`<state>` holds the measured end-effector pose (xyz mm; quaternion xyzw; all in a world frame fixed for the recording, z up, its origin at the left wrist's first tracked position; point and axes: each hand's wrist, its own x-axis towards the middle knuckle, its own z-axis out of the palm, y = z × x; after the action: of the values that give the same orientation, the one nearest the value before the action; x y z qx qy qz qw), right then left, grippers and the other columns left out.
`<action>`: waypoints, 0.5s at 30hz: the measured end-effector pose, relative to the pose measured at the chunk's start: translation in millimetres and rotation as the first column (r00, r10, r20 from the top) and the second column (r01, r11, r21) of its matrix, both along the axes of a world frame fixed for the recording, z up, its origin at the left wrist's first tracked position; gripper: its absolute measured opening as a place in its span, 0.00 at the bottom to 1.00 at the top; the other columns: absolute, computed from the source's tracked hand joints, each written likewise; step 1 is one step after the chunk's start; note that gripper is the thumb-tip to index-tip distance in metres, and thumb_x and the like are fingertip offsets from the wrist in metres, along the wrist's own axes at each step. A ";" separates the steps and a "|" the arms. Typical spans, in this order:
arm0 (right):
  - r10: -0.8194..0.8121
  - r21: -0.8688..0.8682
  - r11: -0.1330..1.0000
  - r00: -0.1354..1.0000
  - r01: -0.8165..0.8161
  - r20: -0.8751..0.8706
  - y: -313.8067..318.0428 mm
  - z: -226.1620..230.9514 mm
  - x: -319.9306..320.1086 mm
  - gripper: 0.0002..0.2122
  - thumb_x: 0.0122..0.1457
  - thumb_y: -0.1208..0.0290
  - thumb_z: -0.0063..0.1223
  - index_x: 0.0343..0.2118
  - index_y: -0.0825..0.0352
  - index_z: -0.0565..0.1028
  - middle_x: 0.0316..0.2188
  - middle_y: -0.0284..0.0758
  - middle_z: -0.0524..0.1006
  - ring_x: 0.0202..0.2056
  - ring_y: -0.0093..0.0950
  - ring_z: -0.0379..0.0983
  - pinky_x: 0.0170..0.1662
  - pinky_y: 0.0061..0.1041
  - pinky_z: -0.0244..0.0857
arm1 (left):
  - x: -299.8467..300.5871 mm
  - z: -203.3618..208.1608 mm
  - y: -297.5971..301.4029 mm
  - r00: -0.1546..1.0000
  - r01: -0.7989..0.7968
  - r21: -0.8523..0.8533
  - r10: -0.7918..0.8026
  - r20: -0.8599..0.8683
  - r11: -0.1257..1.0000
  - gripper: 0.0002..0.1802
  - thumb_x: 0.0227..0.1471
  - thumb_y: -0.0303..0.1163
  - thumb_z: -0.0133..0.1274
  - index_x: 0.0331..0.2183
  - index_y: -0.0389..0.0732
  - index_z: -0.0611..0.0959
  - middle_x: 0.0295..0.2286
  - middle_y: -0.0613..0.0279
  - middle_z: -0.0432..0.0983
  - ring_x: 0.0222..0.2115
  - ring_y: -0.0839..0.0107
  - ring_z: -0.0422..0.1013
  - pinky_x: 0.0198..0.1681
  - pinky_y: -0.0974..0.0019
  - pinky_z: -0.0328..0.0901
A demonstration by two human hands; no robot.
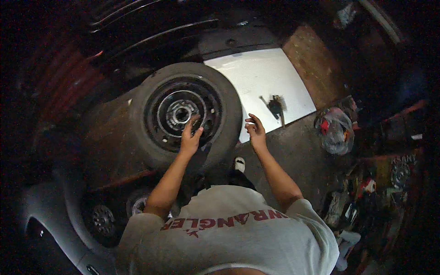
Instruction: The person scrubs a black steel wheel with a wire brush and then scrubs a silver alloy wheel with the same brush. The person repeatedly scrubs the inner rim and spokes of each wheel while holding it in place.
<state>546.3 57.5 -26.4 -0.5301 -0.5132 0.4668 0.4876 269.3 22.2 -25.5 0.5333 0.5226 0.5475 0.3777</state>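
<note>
A large tire (230, 103) on a black steel wheel rim (158, 110) is in front of me, its round center facing up toward me. My left hand (190, 137) is over the right part of the rim, fingers apart and nothing in them. I cannot tell whether its fingertips touch the metal. To the right of the tire, my right hand (256, 130) hovers by the near edge of a white panel (256, 73). Its fingers are slightly bent and apart, holding nothing. On that panel lies a small dark object with thin arms (275, 106), its kind unclear.
A clear plastic bag (337, 132) with red and orange things inside sits at the right. Beyond it are mixed parts and clutter (362, 197). Smaller wheels (104, 220) and a grey car body panel (43, 206) are at lower left. A brown board (314, 59) adjoins the white panel.
</note>
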 end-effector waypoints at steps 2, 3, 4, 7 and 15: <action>-0.044 -0.030 0.999 0.999 0.044 -0.005 10.0 -3.2 26.9 0.21 0.60 0.72 0.55 0.56 0.66 0.67 0.38 0.32 0.74 0.34 0.21 0.69 0.41 0.23 0.65 | 23.9 9.2 15.7 0.998 0.045 -0.052 -0.042 0.053 0.998 0.25 0.53 0.28 0.52 0.53 0.35 0.72 0.53 0.49 0.68 0.56 0.58 0.62 0.60 0.61 0.53; -0.067 -0.052 0.996 0.998 0.067 0.004 17.5 -5.7 39.6 0.21 0.59 0.72 0.55 0.55 0.66 0.68 0.37 0.32 0.74 0.34 0.21 0.69 0.41 0.23 0.65 | 34.7 8.3 27.0 0.999 0.049 -0.046 -0.048 0.025 0.998 0.25 0.53 0.28 0.52 0.53 0.35 0.72 0.53 0.49 0.68 0.56 0.58 0.62 0.60 0.61 0.53; -0.084 -0.077 0.993 0.996 0.084 0.010 25.7 -10.8 51.2 0.21 0.59 0.72 0.55 0.55 0.66 0.68 0.36 0.31 0.74 0.33 0.21 0.69 0.41 0.23 0.65 | 44.5 10.4 37.5 0.999 0.048 -0.043 -0.048 -0.007 0.998 0.24 0.53 0.28 0.52 0.53 0.35 0.72 0.53 0.49 0.68 0.56 0.58 0.62 0.60 0.61 0.53; -0.126 -0.141 0.981 0.990 0.135 0.067 48.8 -29.7 88.1 0.19 0.58 0.73 0.56 0.53 0.65 0.70 0.33 0.30 0.74 0.33 0.21 0.70 0.41 0.22 0.65 | 80.7 14.1 61.6 1.000 0.023 -0.077 -0.023 0.000 0.997 0.24 0.53 0.27 0.52 0.52 0.35 0.73 0.52 0.50 0.69 0.56 0.59 0.63 0.60 0.61 0.53; 0.090 -0.234 0.970 0.815 0.058 0.573 112.5 -137.8 193.8 0.19 0.53 0.70 0.59 0.49 0.68 0.74 0.35 0.39 0.78 0.32 0.28 0.74 0.40 0.27 0.67 | 168.5 7.2 114.8 0.994 0.029 -0.110 -0.018 0.105 0.993 0.24 0.53 0.28 0.52 0.52 0.35 0.73 0.51 0.51 0.70 0.56 0.61 0.62 0.61 0.60 0.52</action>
<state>740.0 170.0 -164.2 -0.6976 -0.5811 0.3461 0.2362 437.8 137.0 -18.3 0.4883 0.5258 0.5399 0.4400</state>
